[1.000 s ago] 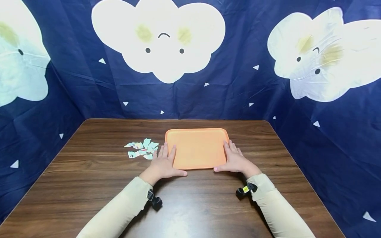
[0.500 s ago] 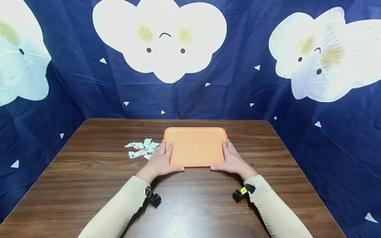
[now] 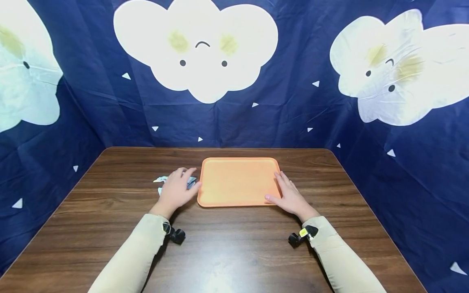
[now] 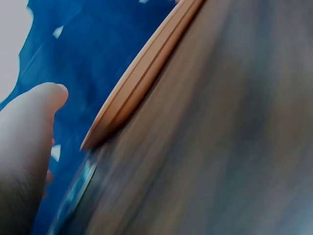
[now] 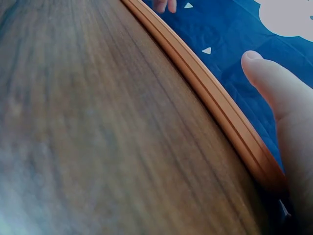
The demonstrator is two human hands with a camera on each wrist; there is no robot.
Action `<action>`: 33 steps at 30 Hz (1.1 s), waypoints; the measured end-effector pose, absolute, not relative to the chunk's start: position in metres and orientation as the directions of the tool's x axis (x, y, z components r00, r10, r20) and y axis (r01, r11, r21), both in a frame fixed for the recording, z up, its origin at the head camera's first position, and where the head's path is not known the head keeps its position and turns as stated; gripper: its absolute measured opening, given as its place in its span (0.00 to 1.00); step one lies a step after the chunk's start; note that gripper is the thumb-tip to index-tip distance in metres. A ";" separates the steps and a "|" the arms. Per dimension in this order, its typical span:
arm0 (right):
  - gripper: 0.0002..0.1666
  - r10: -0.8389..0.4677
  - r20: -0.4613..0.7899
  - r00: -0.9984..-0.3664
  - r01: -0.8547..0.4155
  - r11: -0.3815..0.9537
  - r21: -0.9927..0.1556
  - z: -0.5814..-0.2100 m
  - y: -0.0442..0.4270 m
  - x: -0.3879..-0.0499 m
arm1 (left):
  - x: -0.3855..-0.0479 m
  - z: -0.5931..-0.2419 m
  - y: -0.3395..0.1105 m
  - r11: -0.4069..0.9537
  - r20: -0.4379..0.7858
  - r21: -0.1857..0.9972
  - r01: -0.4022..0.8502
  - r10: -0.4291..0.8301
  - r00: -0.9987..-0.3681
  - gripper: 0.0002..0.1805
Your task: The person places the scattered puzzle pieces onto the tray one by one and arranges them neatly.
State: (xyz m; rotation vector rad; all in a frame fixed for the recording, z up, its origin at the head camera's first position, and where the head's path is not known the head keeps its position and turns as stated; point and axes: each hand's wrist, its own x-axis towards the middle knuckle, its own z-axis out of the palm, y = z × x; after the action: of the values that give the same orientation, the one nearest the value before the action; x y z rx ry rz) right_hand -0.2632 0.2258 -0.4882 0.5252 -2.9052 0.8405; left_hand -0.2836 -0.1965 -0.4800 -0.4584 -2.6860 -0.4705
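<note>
An orange tray (image 3: 238,183) lies flat on the table, its front side also visible in the left wrist view (image 4: 137,78) and the right wrist view (image 5: 215,105). Over the torn paper pieces (image 3: 160,179) left of the tray is my left hand (image 3: 176,189), fingers spread and loosely bent, covering most of them; whether it touches them I cannot tell. My right hand (image 3: 291,198) is at the tray's right edge, fingers relaxed and the thumb over the front right corner. Each wrist view shows a thumb (image 4: 44,100) (image 5: 269,81) near the tray.
The brown wooden table (image 3: 227,248) extends on all sides of the tray. Behind and beside it hangs dark blue cloth (image 3: 220,122) with white clouds and small triangles. Each sleeved wrist carries a small black camera.
My left hand has let go of the tray's left edge and moved left over the paper pieces. My right hand stays by the tray, its thumb now slightly higher over the corner.
</note>
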 end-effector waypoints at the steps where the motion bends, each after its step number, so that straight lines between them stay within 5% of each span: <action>1: 0.60 -0.304 0.159 -0.939 -0.342 0.794 -0.503 -0.488 0.226 -0.263 | -0.285 -0.480 -0.203 0.896 0.409 0.266 0.356 0.229 -0.883 0.35; 14: 0.58 -0.299 0.129 -0.946 -0.322 0.803 -0.502 -0.484 0.225 -0.262 | -0.291 -0.487 -0.272 0.928 0.296 0.346 0.139 0.032 -0.955 0.33; 33: 0.57 -0.307 0.146 -0.941 -0.338 0.798 -0.500 -0.486 0.224 -0.261 | -0.293 -0.486 -0.282 0.951 0.261 0.276 0.141 0.068 -0.963 0.24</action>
State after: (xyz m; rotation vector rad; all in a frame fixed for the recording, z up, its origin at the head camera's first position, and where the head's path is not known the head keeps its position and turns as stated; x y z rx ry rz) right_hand -0.2608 0.2244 -0.4859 0.5245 -2.9237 0.8291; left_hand -0.2931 -0.2816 -0.4861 -0.1553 -2.8546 -0.4303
